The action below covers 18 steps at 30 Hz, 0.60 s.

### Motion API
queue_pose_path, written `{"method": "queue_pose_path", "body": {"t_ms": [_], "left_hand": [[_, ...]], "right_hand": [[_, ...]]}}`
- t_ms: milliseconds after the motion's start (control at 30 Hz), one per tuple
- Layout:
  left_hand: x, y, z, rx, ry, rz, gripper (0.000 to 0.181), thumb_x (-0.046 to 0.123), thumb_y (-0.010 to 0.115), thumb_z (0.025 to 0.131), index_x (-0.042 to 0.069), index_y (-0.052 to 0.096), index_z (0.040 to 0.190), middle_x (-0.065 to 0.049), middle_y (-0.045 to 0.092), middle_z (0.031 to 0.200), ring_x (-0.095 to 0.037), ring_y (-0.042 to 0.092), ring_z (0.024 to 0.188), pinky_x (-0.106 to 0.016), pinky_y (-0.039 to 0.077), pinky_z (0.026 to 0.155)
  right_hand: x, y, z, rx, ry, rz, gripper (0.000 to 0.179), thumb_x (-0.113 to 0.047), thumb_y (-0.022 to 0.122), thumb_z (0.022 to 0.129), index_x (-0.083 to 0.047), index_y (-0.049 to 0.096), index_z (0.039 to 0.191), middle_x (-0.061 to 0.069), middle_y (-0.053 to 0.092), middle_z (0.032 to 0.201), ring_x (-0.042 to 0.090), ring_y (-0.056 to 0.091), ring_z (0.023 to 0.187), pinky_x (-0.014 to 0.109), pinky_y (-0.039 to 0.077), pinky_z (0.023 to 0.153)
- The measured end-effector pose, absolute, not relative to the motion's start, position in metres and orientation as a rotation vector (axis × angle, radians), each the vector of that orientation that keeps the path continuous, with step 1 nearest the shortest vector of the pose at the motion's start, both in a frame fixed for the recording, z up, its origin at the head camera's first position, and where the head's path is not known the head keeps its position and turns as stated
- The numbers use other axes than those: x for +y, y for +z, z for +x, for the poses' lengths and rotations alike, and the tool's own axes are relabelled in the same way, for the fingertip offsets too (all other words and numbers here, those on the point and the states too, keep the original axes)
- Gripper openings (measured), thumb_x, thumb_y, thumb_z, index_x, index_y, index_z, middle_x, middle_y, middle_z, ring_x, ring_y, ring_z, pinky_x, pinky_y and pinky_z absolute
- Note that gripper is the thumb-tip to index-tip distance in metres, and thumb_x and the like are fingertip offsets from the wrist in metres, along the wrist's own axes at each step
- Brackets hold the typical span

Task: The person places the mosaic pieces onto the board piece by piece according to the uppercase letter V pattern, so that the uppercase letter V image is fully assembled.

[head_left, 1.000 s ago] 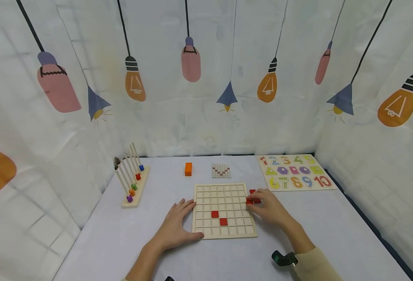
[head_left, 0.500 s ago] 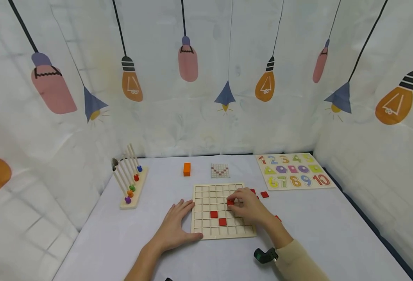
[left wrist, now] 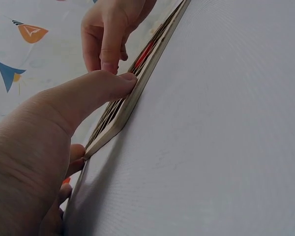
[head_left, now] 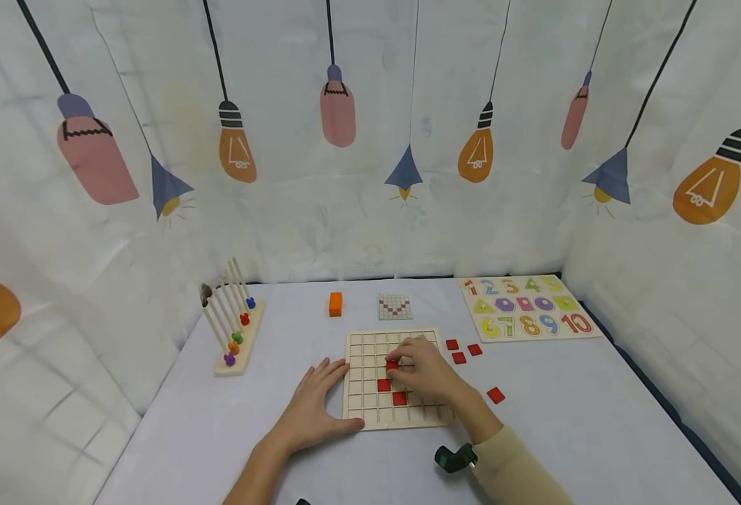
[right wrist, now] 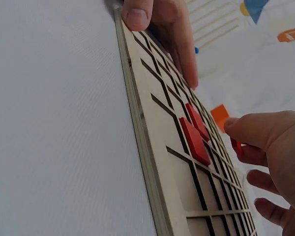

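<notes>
A wooden grid board [head_left: 362,351] lies on the white tabletop between my hands. Two red square tiles sit in its grid, a nearer one [head_left: 399,399] and one [head_left: 384,385] diagonally up-left of it. My left hand [head_left: 310,407] rests against the board's left side, its thumb on the front edge and its fingers stretched along the left edge. Over the middle of the grid, my right hand [head_left: 430,373] pinches another red tile [head_left: 392,365] between thumb and fingers. The right wrist view shows that held tile [right wrist: 237,146] mostly covered by fingers.
Several loose red tiles [head_left: 459,358] lie right of the board. Behind it are a small pattern card [head_left: 395,306] and an orange block [head_left: 335,304]. A peg stand with coloured beads [head_left: 247,344] stands left; a number puzzle board [head_left: 530,308] lies back right.
My right hand has picked a red tile from beside the board and carried it left over the grid. The left hand has stayed at the board's edge.
</notes>
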<state>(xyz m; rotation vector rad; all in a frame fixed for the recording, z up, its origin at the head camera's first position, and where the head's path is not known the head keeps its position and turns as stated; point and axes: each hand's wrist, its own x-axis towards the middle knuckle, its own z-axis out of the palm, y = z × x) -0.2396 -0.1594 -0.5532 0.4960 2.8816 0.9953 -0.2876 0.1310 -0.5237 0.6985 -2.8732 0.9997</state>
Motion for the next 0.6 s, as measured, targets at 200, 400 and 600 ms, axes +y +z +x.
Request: {"method": "queue_pose_path", "body": {"t_ms": [200,400,600], "left_hand": [[-0.160,-0.553,-0.239,2.882,1.002,0.502,0.116,0.078,0.090,0.072,0.023,0.052,0.167,0.006,0.045,0.177,-0.031,0.022,0.174,-0.062,0.013,0.144],[-0.161,-0.554,-0.240,2.886,1.013,0.519,0.116,0.078,0.090,0.073,0.023,0.052,0.167,0.006,0.045,0.177,-0.031,0.022,0.174,-0.062,0.012,0.144],[-0.162,-0.555,-0.239,2.889,1.019,0.544,0.115,0.078,0.090,0.073,0.022,0.052,0.167,0.006,0.045,0.177,-0.032,0.022,0.174,-0.062,0.012,0.144]], "right_hand": [[0.115,-0.526,-0.290,-2.866,0.918,0.747,0.028,-0.036,0.083,0.100,-0.026,0.085,0.126,-0.013,0.076,0.122,0.012,0.054,0.114,0.041,0.053,0.099],[0.103,-0.527,-0.290,-2.897,0.886,0.758,0.026,-0.040,0.084,0.100,-0.031,0.085,0.125,-0.014,0.075,0.122,0.011,0.053,0.116,0.039,0.052,0.100],[0.095,-0.527,-0.290,-2.897,0.856,0.784,0.026,-0.040,0.084,0.100,-0.031,0.085,0.124,-0.015,0.073,0.122,0.010,0.054,0.117,0.039,0.051,0.100]]}}
